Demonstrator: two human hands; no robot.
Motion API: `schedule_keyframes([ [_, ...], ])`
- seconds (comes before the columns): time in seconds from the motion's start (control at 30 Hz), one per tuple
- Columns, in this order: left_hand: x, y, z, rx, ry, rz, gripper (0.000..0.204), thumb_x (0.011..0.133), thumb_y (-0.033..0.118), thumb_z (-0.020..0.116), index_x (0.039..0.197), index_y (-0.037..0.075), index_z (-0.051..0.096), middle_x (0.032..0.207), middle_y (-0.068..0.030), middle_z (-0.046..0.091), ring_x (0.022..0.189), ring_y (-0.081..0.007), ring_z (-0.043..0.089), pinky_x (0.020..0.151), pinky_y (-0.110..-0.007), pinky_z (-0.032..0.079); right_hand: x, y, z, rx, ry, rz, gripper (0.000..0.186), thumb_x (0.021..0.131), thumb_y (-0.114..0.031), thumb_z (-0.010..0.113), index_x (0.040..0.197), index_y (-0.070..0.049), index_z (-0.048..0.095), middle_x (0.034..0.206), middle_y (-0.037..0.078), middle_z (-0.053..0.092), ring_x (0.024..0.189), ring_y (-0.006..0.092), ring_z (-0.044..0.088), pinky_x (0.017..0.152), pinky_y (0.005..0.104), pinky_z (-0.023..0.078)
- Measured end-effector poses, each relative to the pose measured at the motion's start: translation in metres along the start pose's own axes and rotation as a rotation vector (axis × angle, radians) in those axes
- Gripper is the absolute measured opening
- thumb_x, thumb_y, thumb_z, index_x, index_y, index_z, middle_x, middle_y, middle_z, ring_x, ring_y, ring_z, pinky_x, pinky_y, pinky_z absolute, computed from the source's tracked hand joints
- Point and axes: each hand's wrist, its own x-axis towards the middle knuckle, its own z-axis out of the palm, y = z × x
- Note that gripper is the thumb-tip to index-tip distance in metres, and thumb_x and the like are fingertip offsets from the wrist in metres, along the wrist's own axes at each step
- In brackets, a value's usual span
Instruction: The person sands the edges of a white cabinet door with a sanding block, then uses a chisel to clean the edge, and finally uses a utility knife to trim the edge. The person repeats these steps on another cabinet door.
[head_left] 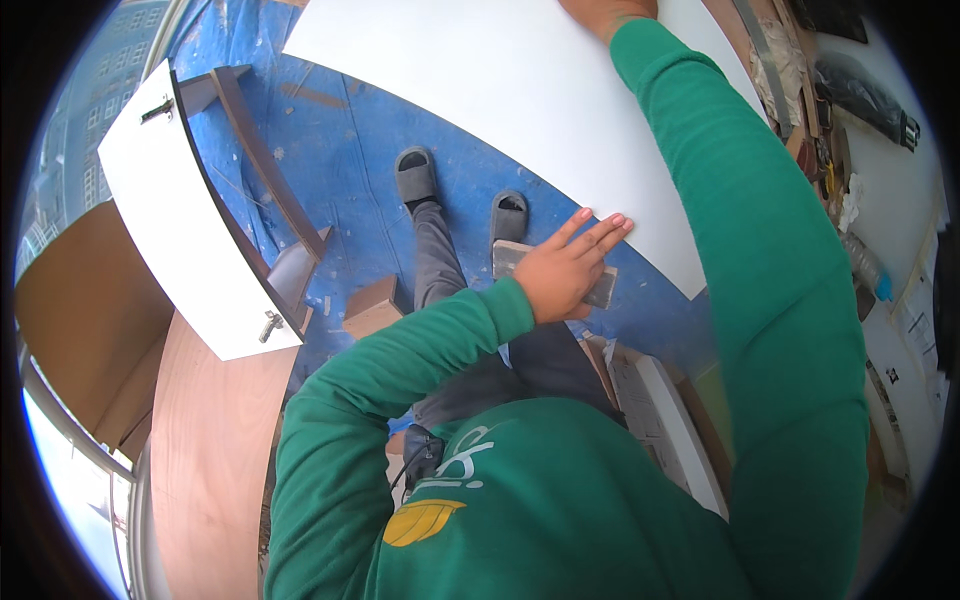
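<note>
A large white panel [530, 80] with a long cut edge spans the upper middle. My left hand [580, 255] holds a flat grey block [512, 258] against that edge, its fingertips stretched onto the panel's surface and its thumb mostly hidden. My right hand [607, 14] is at the far upper part of the panel, reached out from the green sleeve; its fingers are cut off by the top of the picture.
At left stand a white board with metal hinges [185, 220], a brown curved piece [80, 320] and a pale wooden sheet [205, 450]. A wooden box [372, 308] lies on the blue floor covering [340, 140]. Assorted materials and a plastic bottle [868, 268] line the right side.
</note>
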Motion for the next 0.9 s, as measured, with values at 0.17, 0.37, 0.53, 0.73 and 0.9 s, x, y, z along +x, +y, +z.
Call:
schedule_keyframes([
  [0.17,-0.052,-0.072,-0.068,0.189,0.018,-0.043,0.060,0.059,0.044,0.087,0.105,0.006,0.079,0.173,-0.0066,0.026,0.160,-0.0253,0.022,0.130,-0.056,0.013,-0.002,0.002,0.002,-0.030,0.047,-0.019,0.067,0.103,-0.050,0.053,0.151,-0.005,0.047,0.157,0.027,0.042,0.146,0.0439,0.036,0.123,0.0534,0.025],
  [0.37,-0.116,-0.176,-0.149,0.519,0.184,-0.171,0.054,0.065,0.045,0.088,0.106,0.011,0.078,0.172,0.0006,0.027,0.159,-0.0265,0.022,0.132,-0.055,0.012,-0.002,0.003,0.002,-0.051,0.064,-0.034,0.065,0.103,-0.048,0.056,0.150,-0.004,0.048,0.156,0.027,0.043,0.144,0.0446,0.038,0.122,0.0539,0.027],
  [0.53,-0.147,-0.219,-0.203,0.752,0.371,-0.429,0.058,0.068,0.052,0.088,0.105,0.010,0.073,0.171,-0.0094,0.027,0.159,-0.0297,0.022,0.131,-0.053,0.017,-0.003,0.002,0.002,-0.004,0.079,-0.065,0.063,0.102,-0.045,0.059,0.148,-0.003,0.049,0.156,0.028,0.043,0.143,0.0460,0.038,0.120,0.0549,0.028],
  [0.73,-0.172,-0.224,-0.195,-0.087,0.866,-0.688,0.062,0.081,0.042,0.084,0.125,0.002,0.063,0.150,-0.0221,0.050,0.129,-0.0313,0.061,0.109,-0.046,0.047,-0.003,0.005,0.004,-0.035,0.082,-0.079,0.062,0.103,-0.044,0.059,0.147,-0.002,0.050,0.155,0.029,0.044,0.142,0.0475,0.040,0.120,0.0559,0.029],
  [0.9,-0.129,-0.202,-0.165,-0.849,1.468,-0.700,0.059,0.092,0.032,0.077,0.131,-0.001,0.047,0.106,-0.0110,0.063,0.086,-0.0180,0.066,0.085,-0.037,0.055,-0.003,0.006,0.005,-0.143,0.270,-0.196,0.048,0.104,-0.036,0.060,0.135,0.000,0.059,0.137,0.028,0.058,0.128,0.0406,0.054,0.109,0.0517,0.042],
])
